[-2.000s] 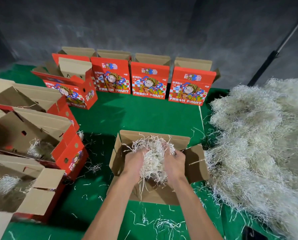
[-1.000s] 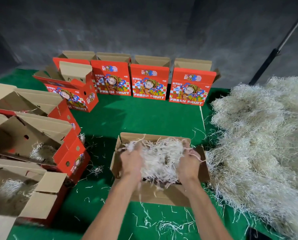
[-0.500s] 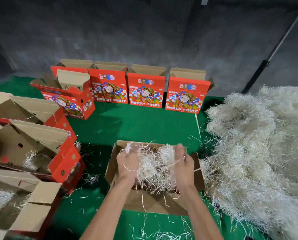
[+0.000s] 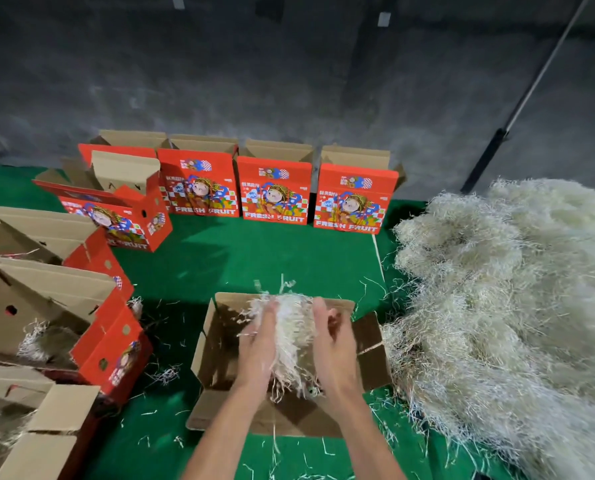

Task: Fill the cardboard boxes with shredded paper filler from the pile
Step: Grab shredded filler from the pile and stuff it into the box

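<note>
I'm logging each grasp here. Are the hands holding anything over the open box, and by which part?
Yes: a clump of shredded paper, pressed by its two sides between the left hand and right hand, above the open box.

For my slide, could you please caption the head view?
Both hands, left hand and right hand, press a clump of shredded paper over an open cardboard box beside the pile.

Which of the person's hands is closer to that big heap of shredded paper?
Right. The right hand is on the side toward the pile; the left hand is beyond the held clump.
</note>
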A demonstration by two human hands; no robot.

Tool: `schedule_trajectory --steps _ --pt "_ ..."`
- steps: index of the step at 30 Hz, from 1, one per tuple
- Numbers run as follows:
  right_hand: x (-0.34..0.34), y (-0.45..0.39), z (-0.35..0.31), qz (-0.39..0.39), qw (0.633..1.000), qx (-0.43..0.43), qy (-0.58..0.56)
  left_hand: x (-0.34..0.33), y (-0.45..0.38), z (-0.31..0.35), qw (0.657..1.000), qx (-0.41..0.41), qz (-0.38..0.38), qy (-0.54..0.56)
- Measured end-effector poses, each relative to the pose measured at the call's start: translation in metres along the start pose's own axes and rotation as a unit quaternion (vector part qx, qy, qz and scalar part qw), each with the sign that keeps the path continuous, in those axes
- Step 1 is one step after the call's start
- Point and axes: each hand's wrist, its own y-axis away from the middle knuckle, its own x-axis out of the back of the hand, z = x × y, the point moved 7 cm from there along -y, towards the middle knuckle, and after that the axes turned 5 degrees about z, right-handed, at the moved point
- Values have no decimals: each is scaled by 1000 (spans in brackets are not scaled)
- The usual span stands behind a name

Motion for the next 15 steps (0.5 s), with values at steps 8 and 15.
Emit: schedule_trajectory --steps 8,15 --pt "-11 1 5 -3 999 -50 -3 18 -9 14 998 -55 6 8" --pt "-18 2 2 18 1000 3 14 14 5 12 995 -79 31 -58"
